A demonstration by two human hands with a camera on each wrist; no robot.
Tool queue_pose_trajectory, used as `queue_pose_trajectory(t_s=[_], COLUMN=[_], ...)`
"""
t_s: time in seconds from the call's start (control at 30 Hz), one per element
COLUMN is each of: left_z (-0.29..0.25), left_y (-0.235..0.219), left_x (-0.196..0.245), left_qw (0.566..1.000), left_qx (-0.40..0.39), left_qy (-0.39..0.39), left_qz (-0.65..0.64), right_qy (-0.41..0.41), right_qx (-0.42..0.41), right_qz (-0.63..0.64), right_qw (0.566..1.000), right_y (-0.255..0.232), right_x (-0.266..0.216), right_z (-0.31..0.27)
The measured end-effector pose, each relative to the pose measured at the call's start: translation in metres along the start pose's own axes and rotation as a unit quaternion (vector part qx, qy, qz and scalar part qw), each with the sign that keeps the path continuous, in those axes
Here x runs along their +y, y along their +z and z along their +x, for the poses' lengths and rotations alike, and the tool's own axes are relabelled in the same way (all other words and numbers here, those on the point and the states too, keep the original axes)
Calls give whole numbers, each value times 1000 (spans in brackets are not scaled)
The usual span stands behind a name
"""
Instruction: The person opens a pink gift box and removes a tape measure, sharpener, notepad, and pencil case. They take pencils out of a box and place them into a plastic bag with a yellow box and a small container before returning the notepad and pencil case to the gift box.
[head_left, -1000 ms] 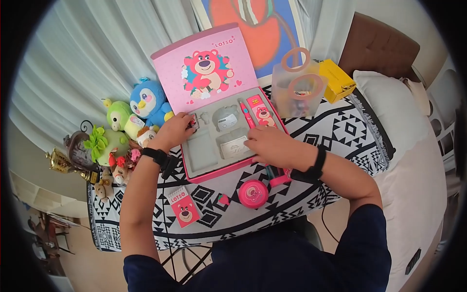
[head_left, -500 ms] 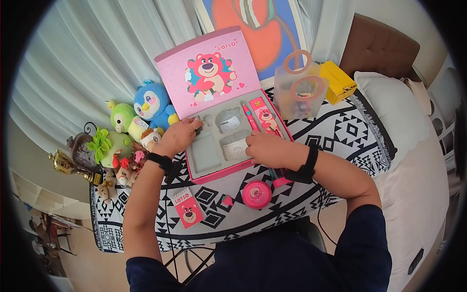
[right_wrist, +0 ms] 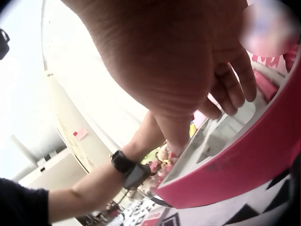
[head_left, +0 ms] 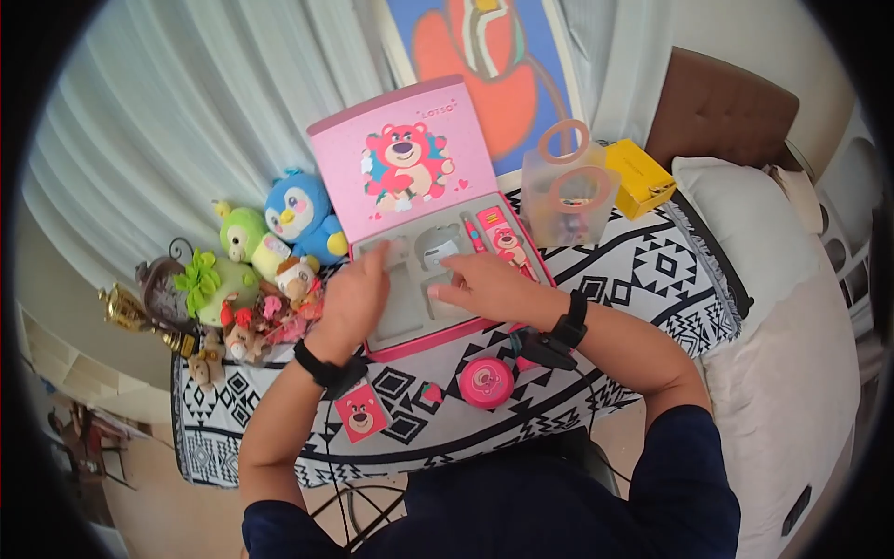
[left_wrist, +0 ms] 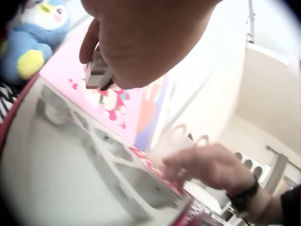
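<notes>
My left hand (head_left: 358, 293) is raised over the left side of the open pink gift box (head_left: 419, 347). In the left wrist view it pinches a small white block-shaped item (left_wrist: 96, 70) with red and dark edges; its exact kind I cannot tell. My right hand (head_left: 503, 287) hovers above the right half of the moulded grey tray, its fingers relaxed with nothing between them. A pink pen (head_left: 473, 233) and a slim bear-print box (head_left: 508, 248) sit in slots on the tray's right. Several other hollows show bare grey moulding.
In front of the gift box lie a bear notepad (head_left: 363, 416), a small strawberry piece (head_left: 431, 392) and a round pink case (head_left: 486, 383). Plush toys (head_left: 300, 219) crowd the left. A clear handled bag (head_left: 549, 214) and a yellow box (head_left: 640, 182) stand at the right.
My left hand has come up and back from the tray's upper left hollow with the small block-shaped item. My right hand has shifted slightly left above the tray. The head view has tilted upward.
</notes>
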State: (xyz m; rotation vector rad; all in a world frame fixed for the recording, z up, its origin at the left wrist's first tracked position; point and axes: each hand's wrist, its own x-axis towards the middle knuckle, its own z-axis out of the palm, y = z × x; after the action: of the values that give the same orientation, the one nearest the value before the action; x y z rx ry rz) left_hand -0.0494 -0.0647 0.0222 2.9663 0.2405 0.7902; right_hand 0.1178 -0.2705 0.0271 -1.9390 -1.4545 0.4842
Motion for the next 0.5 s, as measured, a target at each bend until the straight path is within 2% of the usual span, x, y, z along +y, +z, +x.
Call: queue_pose_trajectory(t_s=[0.03,0.1,0.13,0.17,0.2,0.23,0.27,0.33,0.47,0.5], left_z=[-13,-40,-54,-69,-83,-95,-109,-139,-179,-184], left_y=[-4,-15,-19,-11,-12,-24,-32,-34,-36,-32], left_x=[14,40,51,59,61,67,72,69,71,67], left_qw=[1000,998,997,998,994,996,987,985,965,971], left_qx=[-2,-27,-46,2,49,2,-43,65,12,22], left_qy=[23,43,39,40,79,-4,-85,-80,-177,-166], left_qz=[-10,-31,-42,-50,-52,-92,-133,-140,-192,-173], right_qy=[36,115,112,110,109,131,135,140,120,128], right_qx=[5,10,-9,-28,-47,-68,-88,-122,-131,-123], right_qz=[115,335,379,421,463,504,492,468,441,423], right_qw=[993,935,919,900,878,851,856,864,880,889], right_y=[11,40,55,70,84,89,95,105,137,149], right_x=[-6,-17,-19,-20,-23,-35,-43,-53,-59,-56], right_z=[5,9,9,9,8,2,-3,-14,-18,-16])
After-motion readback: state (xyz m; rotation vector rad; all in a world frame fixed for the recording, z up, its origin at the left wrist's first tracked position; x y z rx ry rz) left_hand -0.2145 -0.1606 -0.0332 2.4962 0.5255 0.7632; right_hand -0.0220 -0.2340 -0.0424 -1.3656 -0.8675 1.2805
